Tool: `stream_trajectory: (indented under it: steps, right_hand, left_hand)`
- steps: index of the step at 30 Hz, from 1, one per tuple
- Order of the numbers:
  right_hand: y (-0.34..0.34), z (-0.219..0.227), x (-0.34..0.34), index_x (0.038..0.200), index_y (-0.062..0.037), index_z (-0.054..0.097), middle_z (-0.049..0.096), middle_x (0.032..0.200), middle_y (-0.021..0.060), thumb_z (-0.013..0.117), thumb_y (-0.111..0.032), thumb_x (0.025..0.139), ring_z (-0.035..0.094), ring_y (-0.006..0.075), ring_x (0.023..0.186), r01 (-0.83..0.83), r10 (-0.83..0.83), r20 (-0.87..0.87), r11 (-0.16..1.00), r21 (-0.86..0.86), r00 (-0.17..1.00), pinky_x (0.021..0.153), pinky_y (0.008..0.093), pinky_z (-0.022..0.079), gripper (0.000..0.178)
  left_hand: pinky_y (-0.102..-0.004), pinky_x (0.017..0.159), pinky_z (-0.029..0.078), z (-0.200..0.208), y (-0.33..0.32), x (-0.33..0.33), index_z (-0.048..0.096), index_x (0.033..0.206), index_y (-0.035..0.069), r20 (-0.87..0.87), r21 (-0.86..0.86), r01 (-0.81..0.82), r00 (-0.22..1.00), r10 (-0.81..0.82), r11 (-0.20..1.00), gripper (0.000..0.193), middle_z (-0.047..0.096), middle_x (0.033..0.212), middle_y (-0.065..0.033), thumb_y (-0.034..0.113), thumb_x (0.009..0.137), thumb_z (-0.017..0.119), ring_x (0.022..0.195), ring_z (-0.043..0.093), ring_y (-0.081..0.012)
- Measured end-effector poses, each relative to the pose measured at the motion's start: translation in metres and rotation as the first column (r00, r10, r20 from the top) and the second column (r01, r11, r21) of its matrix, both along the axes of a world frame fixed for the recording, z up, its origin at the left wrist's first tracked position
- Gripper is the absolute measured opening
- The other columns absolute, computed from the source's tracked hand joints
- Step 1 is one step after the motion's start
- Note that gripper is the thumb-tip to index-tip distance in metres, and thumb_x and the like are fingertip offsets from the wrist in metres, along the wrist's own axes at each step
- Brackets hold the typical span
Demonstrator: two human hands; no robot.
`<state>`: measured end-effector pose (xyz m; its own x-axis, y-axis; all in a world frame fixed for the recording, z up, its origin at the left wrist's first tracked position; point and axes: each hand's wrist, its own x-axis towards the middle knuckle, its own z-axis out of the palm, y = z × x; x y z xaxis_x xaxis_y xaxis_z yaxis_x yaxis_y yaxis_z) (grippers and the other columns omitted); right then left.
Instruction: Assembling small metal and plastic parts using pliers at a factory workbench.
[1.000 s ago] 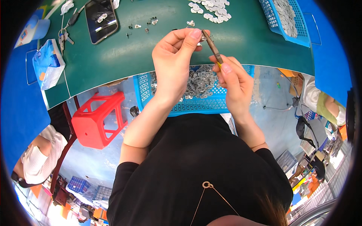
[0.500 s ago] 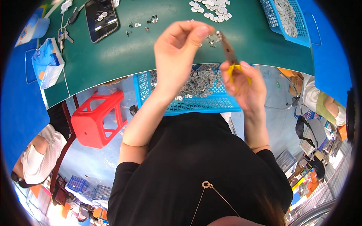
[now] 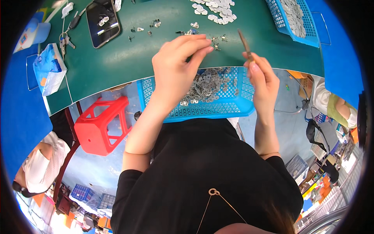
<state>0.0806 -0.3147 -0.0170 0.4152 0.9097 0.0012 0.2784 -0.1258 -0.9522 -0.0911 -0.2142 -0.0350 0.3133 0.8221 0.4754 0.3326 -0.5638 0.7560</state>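
Note:
My right hand (image 3: 263, 80) is closed around a pair of pliers (image 3: 245, 43), jaws pointing up and away over the table's near edge. Its yellow handles are mostly covered by my fingers now. To the left, my left hand (image 3: 177, 64) hovers over the table with thumb and fingers drawn together; whatever they hold, if anything, is too small to make out. Just past its fingertips lie several small metal parts (image 3: 216, 46). Below both hands, a blue plastic basket (image 3: 210, 113) rests at my lap, holding a heap of small silvery metal pieces (image 3: 204, 86).
On the green table (image 3: 105, 62) lie a phone (image 3: 103, 23), keys (image 3: 64, 45), a tissue pack (image 3: 50, 70) and a pile of flat white pieces (image 3: 222, 9). Another blue basket (image 3: 286, 27) stands far right. A red stool (image 3: 93, 132) is on the floor, left.
The pliers have come away from my left hand's fingertips and turned more upright. My left hand has moved slightly down and left, its fingers now lower over the table.

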Motion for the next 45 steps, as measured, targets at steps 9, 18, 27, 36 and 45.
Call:
stream_trajectory:
  steps: [9, 18, 27, 36, 45]
  right_hand:
    - [-0.005, 0.006, -0.029, 0.116, 0.0041, 0.058, 0.052, 0.084, 0.0008, 0.050, -0.015, 0.091, 0.040, 0.0028, 0.063, -0.192, 0.180, -0.228, 0.981, -0.033, 0.957, 0.051, 0.0167, 0.029, 0.033]
    - [-0.004, 0.004, -0.037, 0.112, 0.0050, 0.060, 0.053, 0.082, 0.0007, 0.049, -0.014, 0.091, 0.041, 0.0029, 0.062, -0.181, 0.173, -0.184, 0.983, -0.026, 0.968, 0.051, 0.0174, 0.031, 0.031]
    - [-0.008, 0.002, -0.041, 0.111, 0.0065, 0.060, 0.055, 0.084, 0.0032, 0.048, -0.012, 0.092, 0.042, 0.0048, 0.063, -0.165, 0.166, -0.046, 0.986, 0.027, 0.985, 0.053, 0.0183, 0.033, 0.029]
    - [-0.011, 0.003, -0.021, 0.097, 0.0000, 0.058, 0.055, 0.077, 0.0103, 0.040, -0.042, 0.090, 0.046, 0.0107, 0.056, -0.475, -0.041, -0.999, 0.880, -0.026, -0.022, 0.043, 0.0209, 0.033, 0.047]
    - [0.002, 0.008, -0.005, 0.104, 0.0053, 0.061, 0.055, 0.081, 0.0027, 0.058, -0.013, 0.089, 0.048, 0.0077, 0.068, -0.023, 0.084, 0.361, 0.985, -0.170, 0.929, 0.060, 0.0196, 0.037, 0.024]
  left_hand:
    - [-0.0274, 0.074, 0.053, 0.004, -0.005, -0.001, 0.070, 0.082, -0.001, 0.380, -0.154, 0.076, 0.925, -0.012, 0.985, 0.012, 0.069, 0.091, -0.0129, -0.004, 0.071, 0.072, 0.083, 0.067, -0.0185]
    - [-0.0275, 0.074, 0.053, 0.002, -0.008, -0.002, 0.071, 0.082, 0.000, 0.379, -0.148, 0.052, 0.925, 0.008, 0.988, 0.013, 0.069, 0.090, -0.0123, -0.004, 0.070, 0.073, 0.083, 0.067, -0.0187]
    - [-0.0260, 0.076, 0.052, 0.002, -0.011, 0.000, 0.060, 0.103, -0.004, 0.670, -0.609, 0.409, 0.724, 0.165, 0.680, 0.023, 0.067, 0.094, -0.0145, 0.007, 0.084, 0.067, 0.086, 0.065, -0.0148]
    - [-0.0248, 0.071, 0.051, 0.008, -0.023, 0.001, 0.063, 0.090, -0.002, 0.792, -0.576, 0.607, 0.580, 0.191, 0.548, 0.014, 0.067, 0.084, -0.0085, 0.010, 0.085, 0.067, 0.073, 0.062, -0.0127]
    - [-0.0336, 0.069, 0.036, -0.010, 0.037, 0.006, 0.068, 0.080, 0.014, -0.245, 0.313, -0.175, 0.935, 0.257, 0.933, 0.015, 0.060, 0.078, 0.0013, 0.024, 0.071, 0.073, 0.079, 0.055, -0.0199]
